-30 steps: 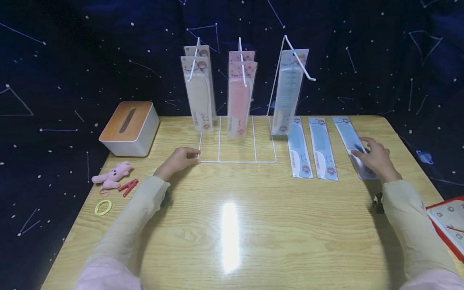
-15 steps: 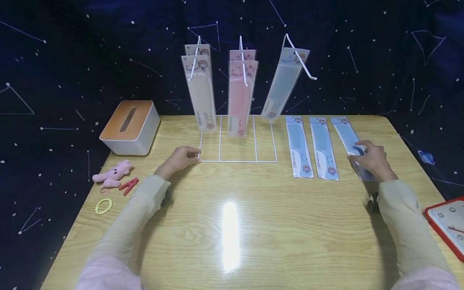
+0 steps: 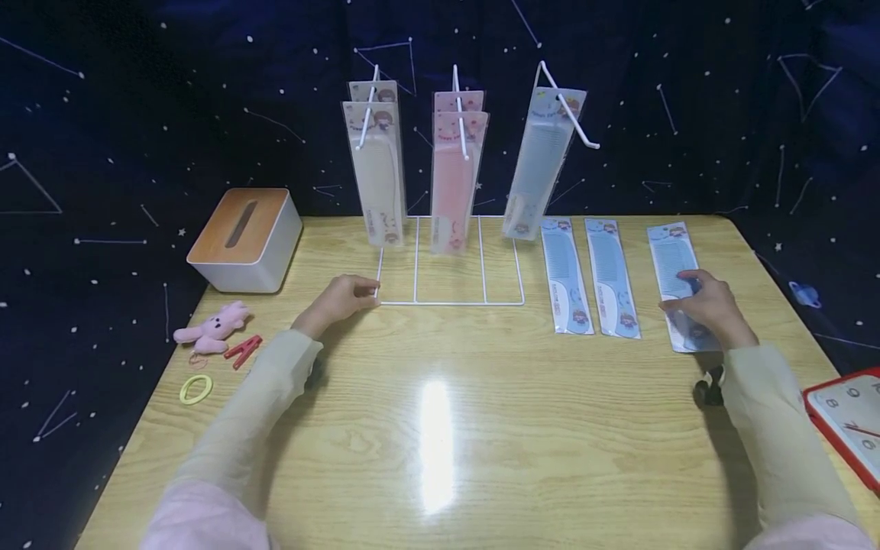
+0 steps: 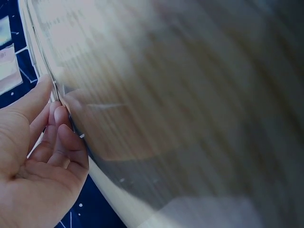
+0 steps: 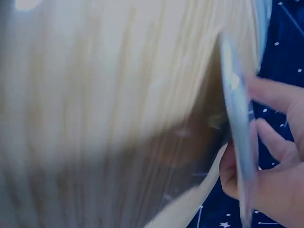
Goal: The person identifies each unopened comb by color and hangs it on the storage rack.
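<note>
Gripping a packaged blue comb (image 3: 681, 283), the right hand (image 3: 708, 305) has fingers and thumb curled round its lower half near the table's (image 3: 440, 428) right edge; wrist view, though blurred, shows the flat pack (image 5: 240, 142) pinched between thumb and fingers. Two more blue comb packs (image 3: 587, 275) lie flat just to the left, side by side. L hand (image 3: 340, 299) rests at the front-left corner of the white wire rack (image 3: 450, 263), fingers curled and touching the base wire (image 4: 52, 83). On the rack's hooks hang cream combs (image 3: 376, 172), pink combs (image 3: 454, 172) and one blue comb (image 3: 536, 164), tilted. Tissue box (image 3: 244, 238) sits far left; pink plush toy (image 3: 206, 328), red clip (image 3: 242, 351) and yellow hair tie (image 3: 195, 389) near the left edge. Red-framed clock (image 3: 849, 420) at right edge.
</note>
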The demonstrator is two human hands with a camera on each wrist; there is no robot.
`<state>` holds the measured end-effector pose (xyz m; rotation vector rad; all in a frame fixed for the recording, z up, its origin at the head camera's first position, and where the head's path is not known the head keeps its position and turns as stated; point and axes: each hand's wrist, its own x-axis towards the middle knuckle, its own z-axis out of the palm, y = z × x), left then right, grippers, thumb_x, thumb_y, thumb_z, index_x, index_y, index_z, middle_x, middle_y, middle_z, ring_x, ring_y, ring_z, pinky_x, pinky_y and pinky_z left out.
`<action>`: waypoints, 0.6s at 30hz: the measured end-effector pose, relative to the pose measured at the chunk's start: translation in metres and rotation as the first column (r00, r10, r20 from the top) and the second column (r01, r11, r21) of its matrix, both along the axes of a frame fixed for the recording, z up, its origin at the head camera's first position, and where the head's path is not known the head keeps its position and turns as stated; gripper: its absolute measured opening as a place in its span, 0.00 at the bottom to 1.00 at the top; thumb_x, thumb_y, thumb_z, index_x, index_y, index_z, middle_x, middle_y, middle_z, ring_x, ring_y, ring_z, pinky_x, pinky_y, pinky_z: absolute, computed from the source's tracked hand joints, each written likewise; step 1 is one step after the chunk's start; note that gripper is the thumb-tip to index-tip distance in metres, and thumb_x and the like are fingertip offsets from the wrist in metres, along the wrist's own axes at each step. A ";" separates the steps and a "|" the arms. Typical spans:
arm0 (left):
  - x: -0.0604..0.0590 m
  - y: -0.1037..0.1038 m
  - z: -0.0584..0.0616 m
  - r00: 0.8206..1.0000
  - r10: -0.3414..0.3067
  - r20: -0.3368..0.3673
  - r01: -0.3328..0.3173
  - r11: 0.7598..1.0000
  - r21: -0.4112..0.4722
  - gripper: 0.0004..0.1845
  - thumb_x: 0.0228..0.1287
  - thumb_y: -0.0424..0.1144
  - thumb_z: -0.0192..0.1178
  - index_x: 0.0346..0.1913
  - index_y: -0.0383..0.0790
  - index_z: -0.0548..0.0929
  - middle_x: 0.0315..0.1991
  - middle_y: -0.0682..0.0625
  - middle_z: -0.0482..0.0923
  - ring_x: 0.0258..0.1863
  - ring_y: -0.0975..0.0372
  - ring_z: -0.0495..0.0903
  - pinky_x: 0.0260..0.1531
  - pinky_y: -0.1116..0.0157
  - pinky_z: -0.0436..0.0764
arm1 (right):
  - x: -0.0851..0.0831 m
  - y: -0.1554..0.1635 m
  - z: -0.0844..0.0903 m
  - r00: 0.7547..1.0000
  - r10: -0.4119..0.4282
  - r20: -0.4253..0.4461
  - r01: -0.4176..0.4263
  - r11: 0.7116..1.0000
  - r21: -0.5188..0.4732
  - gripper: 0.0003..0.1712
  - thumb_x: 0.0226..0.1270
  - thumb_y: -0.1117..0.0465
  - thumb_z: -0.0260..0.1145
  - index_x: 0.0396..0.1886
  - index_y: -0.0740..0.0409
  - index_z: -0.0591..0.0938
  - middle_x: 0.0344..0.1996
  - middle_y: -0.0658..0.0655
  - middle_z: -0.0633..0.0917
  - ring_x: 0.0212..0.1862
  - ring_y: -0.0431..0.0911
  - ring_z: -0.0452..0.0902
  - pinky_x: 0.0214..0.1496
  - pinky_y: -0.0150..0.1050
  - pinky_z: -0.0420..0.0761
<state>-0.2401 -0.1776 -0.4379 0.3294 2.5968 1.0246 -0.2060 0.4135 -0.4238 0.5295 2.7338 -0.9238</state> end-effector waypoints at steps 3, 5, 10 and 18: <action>0.000 0.001 0.001 1.000 -0.004 -0.002 0.004 1.000 0.001 0.24 0.65 0.36 0.60 0.62 0.31 0.72 0.58 0.35 0.75 0.59 0.46 0.73 0.60 0.53 0.72 | 0.005 -0.006 0.002 0.994 -0.008 -0.106 0.006 1.000 -0.020 0.46 0.59 0.63 0.64 0.72 0.68 0.51 0.66 0.82 0.50 0.64 0.73 0.52 0.64 0.69 0.56; 0.001 0.001 0.001 1.000 -0.004 -0.003 0.004 1.000 -0.001 0.24 0.65 0.36 0.60 0.62 0.31 0.72 0.58 0.35 0.75 0.59 0.46 0.73 0.60 0.53 0.72 | 0.009 -0.011 0.004 0.982 -0.027 -0.189 0.023 1.000 -0.020 0.43 0.61 0.65 0.62 0.72 0.68 0.52 0.64 0.82 0.54 0.63 0.72 0.54 0.64 0.68 0.58; 0.001 0.001 0.002 1.000 -0.009 0.003 0.009 1.000 -0.001 0.24 0.66 0.37 0.60 0.62 0.31 0.72 0.59 0.35 0.74 0.59 0.46 0.73 0.61 0.53 0.71 | 0.021 -0.033 0.019 0.928 -0.117 -0.354 0.104 0.993 -0.056 0.40 0.64 0.60 0.62 0.73 0.59 0.56 0.63 0.73 0.59 0.55 0.58 0.63 0.58 0.51 0.71; -0.003 -0.001 -0.002 0.999 -0.026 -0.019 0.026 1.000 0.006 0.24 0.65 0.36 0.60 0.62 0.30 0.72 0.58 0.35 0.75 0.58 0.47 0.74 0.60 0.53 0.72 | 0.059 -0.094 0.065 0.783 -0.157 -0.601 0.037 0.977 -0.208 0.38 0.60 0.64 0.66 0.70 0.50 0.65 0.47 0.37 0.64 0.41 0.28 0.66 0.39 0.15 0.70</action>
